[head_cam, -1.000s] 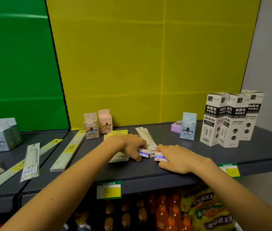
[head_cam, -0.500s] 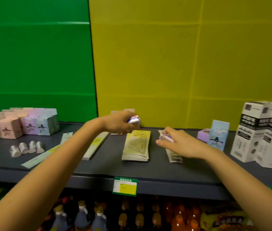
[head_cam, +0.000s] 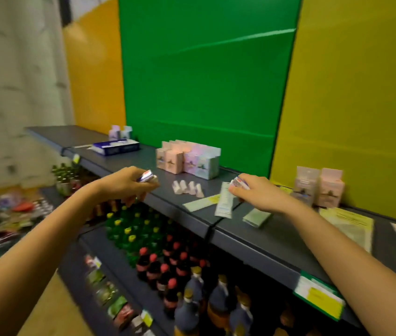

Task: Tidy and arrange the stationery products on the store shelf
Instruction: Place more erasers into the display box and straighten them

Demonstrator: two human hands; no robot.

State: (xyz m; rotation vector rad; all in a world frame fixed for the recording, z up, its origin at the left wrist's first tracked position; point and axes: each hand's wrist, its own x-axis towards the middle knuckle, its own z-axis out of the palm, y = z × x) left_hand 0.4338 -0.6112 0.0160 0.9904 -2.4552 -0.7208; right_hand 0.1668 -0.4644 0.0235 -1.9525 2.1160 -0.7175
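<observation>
At centre frame the left hand (head_cam: 129, 181) is closed around a small eraser (head_cam: 146, 177), held above the front edge of the grey shelf (head_cam: 260, 241). The right hand (head_cam: 252, 192) grips a second small eraser (head_cam: 238, 183) over flat packets (head_cam: 223, 202), right of four small white pieces (head_cam: 187, 187) and the pastel boxes (head_cam: 187, 158).

Your shelf (head_cam: 252, 241): dark grey | back panels (head_cam: 206, 81): green, yellow, orange | small boxes (head_cam: 187, 158): pastel pink, lilac, mint | flat box (head_cam: 117, 146): blue and white | price tag (head_cam: 318, 297): green with yellow
</observation>
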